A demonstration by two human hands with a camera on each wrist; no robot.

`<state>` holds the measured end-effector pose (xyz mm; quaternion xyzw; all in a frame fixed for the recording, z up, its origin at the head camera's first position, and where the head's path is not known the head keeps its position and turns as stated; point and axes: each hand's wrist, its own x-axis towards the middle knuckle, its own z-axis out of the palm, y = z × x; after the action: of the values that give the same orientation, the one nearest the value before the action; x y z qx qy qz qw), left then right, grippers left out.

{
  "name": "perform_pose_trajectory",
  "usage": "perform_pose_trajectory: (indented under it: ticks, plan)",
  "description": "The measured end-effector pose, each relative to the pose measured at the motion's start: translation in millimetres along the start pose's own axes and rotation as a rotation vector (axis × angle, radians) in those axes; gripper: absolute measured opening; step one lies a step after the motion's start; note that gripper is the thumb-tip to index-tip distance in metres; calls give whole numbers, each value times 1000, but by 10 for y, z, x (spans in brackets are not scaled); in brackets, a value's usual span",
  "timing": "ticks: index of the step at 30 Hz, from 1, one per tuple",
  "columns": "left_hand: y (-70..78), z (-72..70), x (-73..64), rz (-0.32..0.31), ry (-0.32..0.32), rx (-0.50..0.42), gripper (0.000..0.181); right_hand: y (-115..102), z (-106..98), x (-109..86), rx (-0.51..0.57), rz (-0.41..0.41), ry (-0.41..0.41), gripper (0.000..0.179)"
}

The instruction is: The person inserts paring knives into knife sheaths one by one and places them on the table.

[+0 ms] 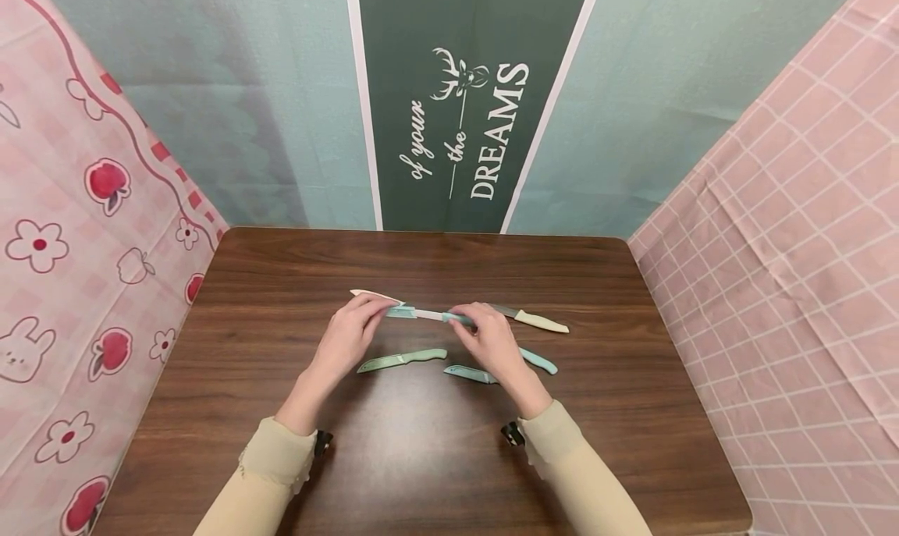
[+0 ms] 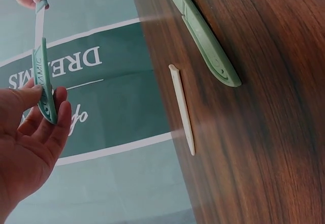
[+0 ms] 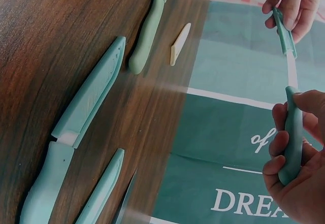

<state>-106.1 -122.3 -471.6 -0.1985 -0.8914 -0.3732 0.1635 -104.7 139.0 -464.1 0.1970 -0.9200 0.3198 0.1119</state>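
My left hand (image 1: 349,333) pinches a teal knife sheath (image 2: 44,76) near its tip, thumb on one face and fingers behind. My right hand (image 1: 495,341) grips the teal handle (image 3: 293,137) of a small knife. The white blade (image 1: 429,315) runs between the hands, its front part inside the sheath's mouth and a length near the handle bare. Both hands are raised over the far half of the table. Beyond the left hand lies a cream sheath (image 1: 372,294). Close to the right hand is a knife with a cream handle (image 1: 541,321) and a dark blade.
A sheathed green knife (image 1: 402,360) lies nearer me on the brown wooden table (image 1: 421,458). Two sheathed blue-teal knives, one with its sheath (image 1: 470,374) showing and one with its handle (image 1: 539,360) showing, lie partly under the right arm. Printed cloths hang around the table.
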Motion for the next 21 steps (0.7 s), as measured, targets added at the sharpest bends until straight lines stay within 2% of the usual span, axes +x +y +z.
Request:
perform_pose_trajectory:
  ticks: [5, 12, 21]
  plan:
    - [37, 7, 7, -6, -8, 1, 23, -18, 1, 2, 4, -8, 8, 12]
    - [83, 49, 11, 51, -12, 2, 21, -46, 20, 11, -13, -32, 7, 12]
    - [109, 81, 26, 53, -3, 8, 21, -64, 20, 19, -21, -24, 2, 13]
